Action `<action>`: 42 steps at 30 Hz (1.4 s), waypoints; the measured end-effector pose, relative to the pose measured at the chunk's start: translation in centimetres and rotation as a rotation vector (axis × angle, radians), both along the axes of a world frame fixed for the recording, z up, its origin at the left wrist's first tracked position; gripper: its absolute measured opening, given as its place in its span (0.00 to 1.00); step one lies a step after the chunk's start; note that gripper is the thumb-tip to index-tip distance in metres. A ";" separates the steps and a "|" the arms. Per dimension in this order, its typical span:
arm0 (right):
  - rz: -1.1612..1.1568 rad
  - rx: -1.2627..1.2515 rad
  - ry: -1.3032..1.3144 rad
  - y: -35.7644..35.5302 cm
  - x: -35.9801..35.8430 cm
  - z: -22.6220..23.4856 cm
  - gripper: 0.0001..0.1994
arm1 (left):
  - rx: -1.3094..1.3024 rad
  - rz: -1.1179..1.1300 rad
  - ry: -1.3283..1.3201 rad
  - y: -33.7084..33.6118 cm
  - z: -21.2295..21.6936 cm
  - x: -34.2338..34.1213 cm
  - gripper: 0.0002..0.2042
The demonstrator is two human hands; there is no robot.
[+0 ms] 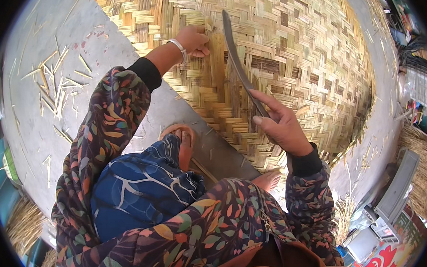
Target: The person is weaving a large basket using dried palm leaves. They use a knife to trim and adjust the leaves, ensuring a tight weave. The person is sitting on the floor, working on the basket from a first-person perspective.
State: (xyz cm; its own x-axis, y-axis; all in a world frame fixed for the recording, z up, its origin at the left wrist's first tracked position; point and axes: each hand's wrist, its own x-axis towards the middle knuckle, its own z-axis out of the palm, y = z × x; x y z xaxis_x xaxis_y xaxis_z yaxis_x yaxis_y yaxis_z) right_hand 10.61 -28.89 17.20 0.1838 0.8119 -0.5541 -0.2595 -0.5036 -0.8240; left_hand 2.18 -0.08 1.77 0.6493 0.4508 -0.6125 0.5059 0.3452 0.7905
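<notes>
A large woven mat of pale and brown bamboo-like strips (297, 64) spreads out in front of me. Over its left part, my left hand (194, 40) has its fingers curled down at the weave, beside a wide brown strip (217, 60). Whatever those fingers pinch is hidden. My right hand (284, 126) is wrapped round the lower end of a long, dark curved knife (238, 66). Its narrow blade points away from me, above the mat, with the tip to the right of my left hand. The handle is mostly covered by my fingers.
Cut strip pieces (54, 87) lie scattered on the grey floor (23, 145) to the left. My bare foot (267, 180) and a sandalled foot (185, 145) are close to the mat's near edge. Straw bundles (422, 155) and a grey metal object (397, 183) stand at the right.
</notes>
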 end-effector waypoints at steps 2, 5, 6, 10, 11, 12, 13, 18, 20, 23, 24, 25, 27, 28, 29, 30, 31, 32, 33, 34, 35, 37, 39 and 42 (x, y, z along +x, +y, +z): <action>0.004 -0.025 0.051 -0.1 0.0 0.3 0.29 | -0.147 -0.046 0.020 0.3 0.1 -0.2 0.09; 0.040 -0.046 0.106 -0.1 -0.2 0.3 0.29 | -0.225 -0.196 0.052 0.4 0.5 -1.6 0.06; 0.060 -0.039 0.116 -0.2 -0.1 -0.2 0.29 | -0.247 -0.229 0.039 0.1 0.3 -2.0 0.06; 0.090 -0.063 0.198 0.2 -0.8 -0.4 0.29 | -0.226 -0.223 0.017 -0.6 0.6 -2.9 0.09; 0.099 -0.066 0.211 0.3 -1.0 -0.5 0.29 | -0.188 -0.213 0.024 -0.8 0.9 -3.0 0.09; 0.126 -0.058 0.206 0.3 -1.1 -0.9 0.29 | -0.151 -0.127 0.025 -1.1 0.4 -3.0 0.08; 0.153 -0.077 0.200 0.4 -1.1 -1.0 0.29 | -0.090 -0.105 0.041 -1.3 0.0 -3.2 0.08; 0.131 -0.199 0.204 1.3 -0.5 -2.3 0.28 | 0.107 0.006 0.057 -2.5 -1.6 -2.7 0.11; 0.078 -0.210 0.227 2.3 -0.2 -2.5 0.27 | 0.029 0.111 0.112 -3.3 -0.3 -2.5 0.11; 0.020 -0.298 0.227 3.6 0.8 -3.8 0.27 | 0.024 0.159 0.098 -3.5 -0.4 -2.6 0.10; 0.066 -0.312 0.144 3.8 1.0 -4.3 0.26 | 0.027 0.191 0.073 -3.7 -0.5 -3.0 0.09; 0.110 -0.302 0.088 4.1 1.0 -4.3 0.26 | 0.029 0.222 0.049 -3.7 -0.6 -3.3 0.09; 0.193 -0.286 -0.029 4.4 1.2 -4.1 0.25 | -0.039 0.234 -0.025 -3.6 -0.8 -3.9 0.09; 0.236 -0.244 -0.092 4.4 1.5 -4.5 0.25 | -0.075 0.239 -0.063 -3.5 -0.9 -4.2 0.09; 0.279 -0.201 -0.155 4.2 2.0 -5.4 0.25 | -0.104 0.219 -0.082 -3.2 -1.0 -4.4 0.09; 0.323 -0.159 -0.218 4.5 2.2 -5.6 0.25 | -0.134 0.199 -0.100 -3.0 -0.9 -4.6 0.09; 0.347 -0.171 -0.260 4.8 2.4 -5.5 0.26 | -0.163 0.179 -0.117 -2.9 -0.9 -4.7 0.09; 0.370 -0.184 -0.302 5.2 2.6 -5.2 0.27 | -0.173 0.184 -0.109 -2.8 -0.9 -4.7 0.09; 0.393 -0.199 -0.346 5.6 2.7 -5.0 0.28 | -0.185 0.188 -0.102 -2.8 -0.7 -4.5 0.09; 0.399 -0.151 -0.408 5.9 2.7 -5.4 0.28 | -0.197 0.191 -0.097 -2.8 -0.6 -4.3 0.09; 0.405 -0.103 -0.470 6.2 2.6 -6.4 0.28 | -0.245 0.226 -0.114 -2.7 -0.9 -4.1 0.09; 0.394 -0.053 -0.538 6.2 2.0 -7.5 0.28 | -0.337 0.301 -0.146 -2.3 -1.1 -4.0 0.10; 0.355 -0.058 -0.550 5.8 1.2 -8.0 0.29 | -0.310 0.315 -0.085 -2.6 -0.7 -3.5 0.11; 0.318 -0.123 -0.717 6.1 -1.0 -9.1 0.29 | -0.248 0.304 -0.014 -2.6 0.2 -3.1 0.12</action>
